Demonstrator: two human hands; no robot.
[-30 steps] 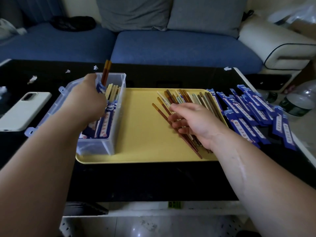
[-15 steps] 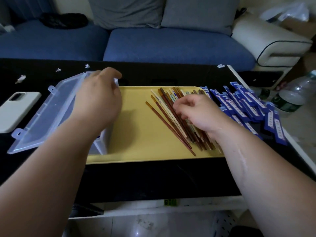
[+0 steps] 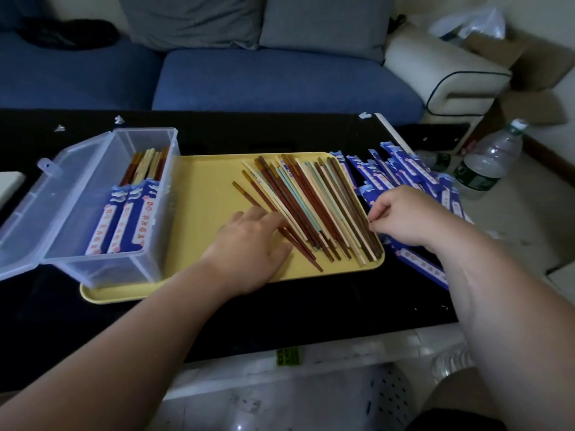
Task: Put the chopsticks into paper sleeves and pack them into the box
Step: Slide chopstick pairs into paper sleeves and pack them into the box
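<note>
Left hand (image 3: 249,244) is moved off box (image 3: 102,269) onto loose chopsticks (image 3: 311,206) on tray (image 3: 202,181), fingers flat. Right hand (image 3: 401,216) is shifted to sleeves (image 3: 401,163), fingers curled, grip cannot be told. Next pair is likely being started.

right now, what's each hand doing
Left hand: open, fingers resting on the loose chopsticks.
Right hand: fingers curled over the paper sleeves; grip cannot be told.

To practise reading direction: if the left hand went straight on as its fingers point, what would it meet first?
Loose chopsticks on the yellow tray; the left hand looks almost touching.
</note>
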